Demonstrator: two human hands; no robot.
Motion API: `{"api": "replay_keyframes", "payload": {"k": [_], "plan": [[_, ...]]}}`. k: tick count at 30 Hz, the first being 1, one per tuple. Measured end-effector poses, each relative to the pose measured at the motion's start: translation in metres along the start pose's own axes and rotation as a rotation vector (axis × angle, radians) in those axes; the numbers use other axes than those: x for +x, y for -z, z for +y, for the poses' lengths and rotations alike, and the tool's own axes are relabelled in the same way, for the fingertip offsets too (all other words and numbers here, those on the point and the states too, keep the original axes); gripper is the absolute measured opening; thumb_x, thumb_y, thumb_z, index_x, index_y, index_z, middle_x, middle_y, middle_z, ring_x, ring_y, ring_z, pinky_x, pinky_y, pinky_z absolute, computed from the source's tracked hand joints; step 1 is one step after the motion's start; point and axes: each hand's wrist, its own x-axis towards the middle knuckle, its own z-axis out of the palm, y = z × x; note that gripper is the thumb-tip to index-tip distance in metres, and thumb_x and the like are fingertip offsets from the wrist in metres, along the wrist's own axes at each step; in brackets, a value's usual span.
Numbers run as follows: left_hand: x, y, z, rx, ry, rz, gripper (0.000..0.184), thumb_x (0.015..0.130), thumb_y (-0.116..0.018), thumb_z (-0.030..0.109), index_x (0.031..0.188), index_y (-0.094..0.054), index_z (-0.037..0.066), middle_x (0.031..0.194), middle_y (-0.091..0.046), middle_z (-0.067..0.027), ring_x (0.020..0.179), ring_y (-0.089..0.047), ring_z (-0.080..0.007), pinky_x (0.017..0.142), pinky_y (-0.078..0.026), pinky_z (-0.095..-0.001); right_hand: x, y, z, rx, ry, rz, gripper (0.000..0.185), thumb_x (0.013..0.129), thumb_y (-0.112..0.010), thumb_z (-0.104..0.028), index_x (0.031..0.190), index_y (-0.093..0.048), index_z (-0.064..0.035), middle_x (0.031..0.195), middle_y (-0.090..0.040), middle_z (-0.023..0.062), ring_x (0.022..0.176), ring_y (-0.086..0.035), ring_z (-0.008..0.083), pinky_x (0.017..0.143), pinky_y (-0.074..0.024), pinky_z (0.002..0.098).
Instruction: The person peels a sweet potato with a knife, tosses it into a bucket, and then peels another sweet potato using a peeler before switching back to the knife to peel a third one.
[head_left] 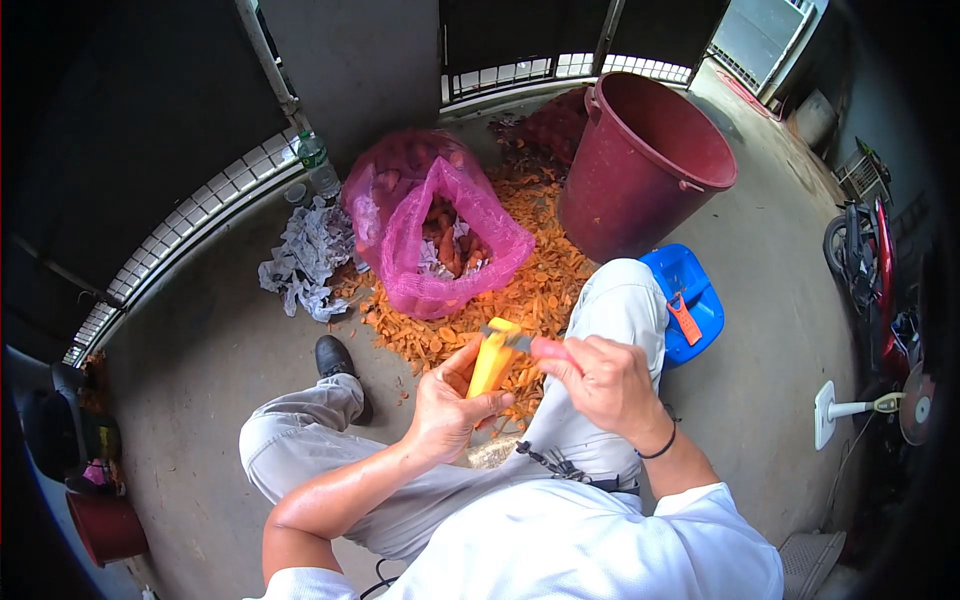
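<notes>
1. Handling (judged): the long, bright-yellow peeled root piece [488, 370] is probably light to moderate in weight, stiff, and slick where the moist flesh is bare; thin ends may snap. Best hold looks to be low on its body, clear of the blade.
2. Appearance: tapered block, smooth-faced, vivid yellow with an orange cast; no dark skin visible on the near side. Fine surface detail too small to tell.
3. Location: held tilted in front of the person, above the heap of orange peelings [420, 342] on the grey concrete floor [200, 390].
4. Left hand [447, 408]: thumb and fingers clamped on the lower part of the root piece.
5. Right hand [607, 386]: fingers wrapped around the red handle of a grey-bladed hand tool [551, 349]; blade crosses near the root's upper end. Exact blade type cannot be told.
</notes>
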Motion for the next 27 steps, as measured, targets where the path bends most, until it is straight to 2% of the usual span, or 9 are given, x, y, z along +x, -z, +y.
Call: {"api": "replay_keyframes", "payload": {"k": [4,6,7,9,11,19,21,24,27], "plan": [[-0.001,-0.004,0.002,0.01,-0.031,0.007,0.085,0.081,-0.077,-0.016,0.157,-0.042,0.003,0.122,-0.067,-0.0087,0.079,-0.065,-0.0102,0.053,-0.049,-0.0222,0.003,0.012,0.004,-0.048,-0.143,0.03,0.018,0.092,-0.077,-0.026,0.098,-0.077,-0.0099,0.068,-0.065,0.0105,0.061,-0.067,0.0297,0.054,-0.0516,0.0424],[0.001,0.001,-0.002,0.03,-0.025,0.012,0.085,0.081,-0.077,-0.016,0.156,-0.042,0.004,0.119,-0.068,-0.0091,0.078,-0.065,-0.0103,0.053,-0.049,-0.0224,0.0,0.009,-0.002,0.105,0.03,-0.009,0.02,0.091,-0.078,-0.029,0.096,-0.077,-0.01,0.067,-0.063,0.0098,0.059,-0.066,0.0295,0.052,-0.0503,0.0426],[0.001,0.003,-0.004,0.05,-0.018,0.016,0.085,0.081,-0.077,-0.016,0.156,-0.043,0.004,0.116,-0.069,-0.0095,0.077,-0.065,-0.0104,0.054,-0.049,-0.0226,-0.004,0.007,-0.005,0.103,0.026,-0.007,0.02,0.091,-0.078,-0.029,0.096,-0.077,-0.01,0.067,-0.063,0.0098,0.059,-0.066,0.0295,0.052,-0.0503,0.0426],[0.001,0.004,-0.006,0.031,-0.016,0.015,0.083,0.081,-0.077,-0.016,0.155,-0.044,0.004,0.112,-0.07,-0.0094,0.077,-0.065,-0.0106,0.054,-0.048,-0.0228,-0.01,0.0,-0.008,0.116,0.02,-0.178,0.022,0.091,-0.078,-0.031,0.093,-0.075,-0.0089,0.067,-0.062,0.0101,0.059,-0.066,0.0294,0.053,-0.0507,0.0423],[0.0,0.004,-0.007,0.013,-0.016,0.019,0.082,0.081,-0.077,-0.016,0.154,-0.045,0.003,0.108,-0.07,-0.0093,0.076,-0.065,-0.0109,0.053,-0.048,-0.0231,-0.008,-0.002,-0.01,0.117,0.02,-0.164,0.023,0.09,-0.079,-0.031,0.091,-0.074,-0.0084,0.067,-0.063,0.0104,0.06,-0.066,0.0293,0.053,-0.0512,0.0423],[-0.001,0.001,-0.003,0.046,-0.013,0.038,0.077,0.081,-0.077,-0.016,0.151,-0.048,0.001,0.126,-0.066,-0.0093,0.083,-0.066,-0.0101,0.055,-0.049,-0.0229,0.003,0.004,-0.002,-0.018,0.022,-0.01,0.023,0.089,-0.079,-0.029,0.088,-0.072,-0.0068,0.068,-0.066,0.0107,0.061,-0.067,0.0291,0.055,-0.0526,0.0418],[-0.002,-0.001,-0.005,0.05,-0.042,0.039,0.078,0.081,-0.077,-0.016,0.152,-0.047,0.001,0.127,-0.066,-0.01,0.083,-0.066,-0.0101,0.055,-0.049,-0.0228,0.007,0.01,-0.003,-0.006,-0.032,0.0,0.018,0.089,-0.08,-0.022,0.091,-0.073,-0.0053,0.065,-0.061,0.0108,0.061,-0.064,0.0297,0.055,-0.0496,0.0418],[-0.001,0.002,-0.006,0.07,-0.048,0.016,0.082,0.081,-0.077,-0.016,0.154,-0.044,0.0,0.13,-0.066,-0.0115,0.083,-0.066,-0.0101,0.054,-0.048,-0.0228,-0.001,0.003,-0.003,-0.014,0.061,-0.078,0.022,0.089,-0.079,-0.028,0.087,-0.072,-0.0075,0.068,-0.064,0.0102,0.061,-0.067,0.0291,0.056,-0.0528,0.0418],[0.0,-0.001,-0.005,0.075,-0.039,0.007,0.084,0.081,-0.075,-0.017,0.156,-0.041,-0.001,0.136,-0.064,-0.0125,0.082,-0.065,-0.0086,0.056,-0.05,-0.0228,0.0,-0.002,0.0,-0.024,0.05,-0.032,0.023,0.09,-0.078,-0.028,0.083,-0.07,-0.0077,0.067,-0.063,0.0109,0.061,-0.066,0.0299,0.056,-0.0519,0.0434]]}}
